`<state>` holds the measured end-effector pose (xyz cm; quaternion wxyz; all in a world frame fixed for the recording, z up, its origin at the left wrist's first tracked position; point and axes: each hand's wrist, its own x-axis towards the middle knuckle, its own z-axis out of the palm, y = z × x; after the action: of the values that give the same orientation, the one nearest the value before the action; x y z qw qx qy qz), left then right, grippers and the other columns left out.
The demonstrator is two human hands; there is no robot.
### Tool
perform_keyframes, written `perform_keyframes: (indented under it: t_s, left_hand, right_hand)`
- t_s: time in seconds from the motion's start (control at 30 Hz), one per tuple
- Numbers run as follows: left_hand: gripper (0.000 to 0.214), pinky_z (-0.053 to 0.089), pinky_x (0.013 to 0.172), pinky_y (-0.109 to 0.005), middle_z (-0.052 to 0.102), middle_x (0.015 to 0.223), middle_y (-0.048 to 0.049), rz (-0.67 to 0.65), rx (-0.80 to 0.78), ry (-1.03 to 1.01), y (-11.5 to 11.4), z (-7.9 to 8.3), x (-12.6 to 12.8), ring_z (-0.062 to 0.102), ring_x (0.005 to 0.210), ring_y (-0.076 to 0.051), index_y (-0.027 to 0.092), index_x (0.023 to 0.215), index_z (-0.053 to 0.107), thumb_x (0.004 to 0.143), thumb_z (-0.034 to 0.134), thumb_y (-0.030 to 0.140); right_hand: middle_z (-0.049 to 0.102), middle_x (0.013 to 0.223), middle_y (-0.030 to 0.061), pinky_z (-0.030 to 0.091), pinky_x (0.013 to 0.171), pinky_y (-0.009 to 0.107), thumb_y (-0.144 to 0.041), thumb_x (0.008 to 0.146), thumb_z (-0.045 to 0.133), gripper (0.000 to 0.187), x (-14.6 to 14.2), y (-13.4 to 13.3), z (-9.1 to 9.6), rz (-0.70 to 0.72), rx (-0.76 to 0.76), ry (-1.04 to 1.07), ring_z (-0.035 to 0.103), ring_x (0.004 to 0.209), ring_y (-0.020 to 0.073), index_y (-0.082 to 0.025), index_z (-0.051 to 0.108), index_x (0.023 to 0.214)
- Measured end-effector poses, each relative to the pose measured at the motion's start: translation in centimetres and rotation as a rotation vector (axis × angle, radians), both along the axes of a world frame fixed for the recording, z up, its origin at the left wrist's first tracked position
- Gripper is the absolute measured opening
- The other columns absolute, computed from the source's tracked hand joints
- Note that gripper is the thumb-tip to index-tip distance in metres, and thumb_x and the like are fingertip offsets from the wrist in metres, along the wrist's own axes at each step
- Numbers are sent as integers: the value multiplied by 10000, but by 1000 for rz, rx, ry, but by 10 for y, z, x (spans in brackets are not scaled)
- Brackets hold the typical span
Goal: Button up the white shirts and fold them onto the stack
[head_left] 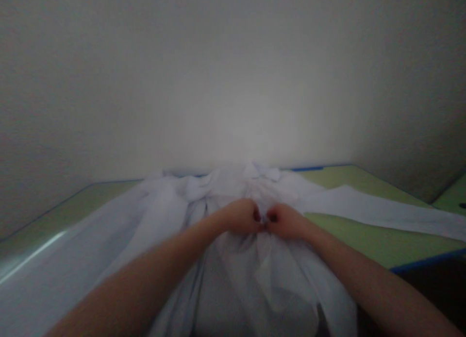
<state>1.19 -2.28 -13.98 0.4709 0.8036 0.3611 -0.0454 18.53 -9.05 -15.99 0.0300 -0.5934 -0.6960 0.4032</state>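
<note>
A white garment (160, 210), seemingly a long-sleeved shirt, lies spread over a green table (371, 181) and hangs down over its front edge. Near the middle, my left hand (243, 215) pinches the cloth with curled fingers. My right hand (286, 221) grips the same fabric just beside it, the fingertips of both hands almost meeting. Folds gather under the two hands. Whatever small part sits between the fingertips is too blurred to make out. A collar-like fold (260, 173) shows at the far side.
One white sleeve (364, 210) stretches right across the table and past its edge. A blue strip (429, 260) lines the table's border. Behind stands a plain pale wall (233, 75). Another green surface (453, 191) appears at the far right.
</note>
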Motion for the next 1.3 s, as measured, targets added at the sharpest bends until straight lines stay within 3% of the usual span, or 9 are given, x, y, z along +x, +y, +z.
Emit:
perform_keyframes:
  t_s: [0.13, 0.3, 0.47, 0.57, 0.77, 0.87, 1.03, 1.1, 1.3]
  left_hand:
    - [198, 317, 463, -230, 533, 438, -6, 47, -183, -6, -8, -14, 2, 469, 416, -122, 164, 552, 648, 624, 640, 349]
    - [204, 381, 455, -220, 597, 557, -10, 292, -461, -89, -1, -28, 0, 542, 477, -135, 153, 719, 624, 599, 674, 310]
    - [300, 458, 534, -246, 567, 601, 18, 529, -709, -227, 4, -25, 5, 556, 532, -119, 152, 702, 538, 502, 750, 222]
    - [309, 473, 564, -262, 551, 611, 23, 573, -834, -300, 4, -22, 7, 563, 559, -116, 144, 682, 525, 504, 761, 235]
    - [303, 465, 546, -257, 550, 613, 16, 597, -735, -300, 2, -21, 8, 556, 545, -109, 124, 703, 552, 525, 762, 251]
    - [318, 484, 579, -274, 575, 651, -2, 603, -761, -305, 2, -19, 9, 575, 577, -120, 112, 752, 575, 520, 761, 224]
    - [315, 496, 581, -281, 580, 658, -7, 611, -713, -300, 2, -17, 11, 575, 581, -118, 114, 768, 575, 536, 758, 221]
    - [322, 497, 568, -276, 570, 641, 2, 630, -683, -308, 3, -18, 12, 568, 570, -112, 118, 759, 565, 535, 765, 232]
    - [317, 495, 562, -268, 562, 649, 7, 674, -698, -367, 2, -16, 13, 561, 561, -98, 120, 736, 559, 539, 771, 250]
  right_hand:
    - [471, 487, -26, 211, 469, 222, -260, 675, 533, 176, 5, 4, -2, -14, 0, 43, 371, 483, 71, -147, 558, 542]
    - [414, 467, -41, 196, 461, 220, -334, 662, 574, 240, 13, 10, 6, -41, 28, 60, 324, 475, 64, -143, 542, 521]
    - [489, 526, -34, 246, 473, 199, -366, 629, 615, 222, 20, 15, 14, -145, 42, 133, 387, 507, 72, -147, 599, 601]
    - [512, 534, -29, 264, 472, 195, -386, 621, 631, 239, 21, 17, 16, -173, -10, 176, 405, 505, 75, -147, 615, 615]
    - [566, 609, -18, 317, 514, 195, -341, 683, 587, 213, 28, 18, 24, -121, -212, 392, 453, 544, 82, -134, 638, 694]
    - [566, 625, -17, 335, 535, 198, -304, 685, 586, 184, 32, 17, 26, -100, -316, 496, 460, 556, 82, -125, 624, 699]
    - [562, 639, -3, 353, 540, 198, -340, 707, 573, 222, 27, 17, 25, -411, -236, 527, 468, 564, 84, -119, 575, 733]
    - [559, 641, 3, 358, 539, 199, -375, 737, 541, 258, 24, 17, 25, -473, -193, 529, 466, 566, 85, -118, 564, 738]
    - [604, 734, 29, 379, 576, 207, -381, 756, 534, 266, 17, 17, 19, -402, -14, 401, 500, 641, 107, -126, 595, 801]
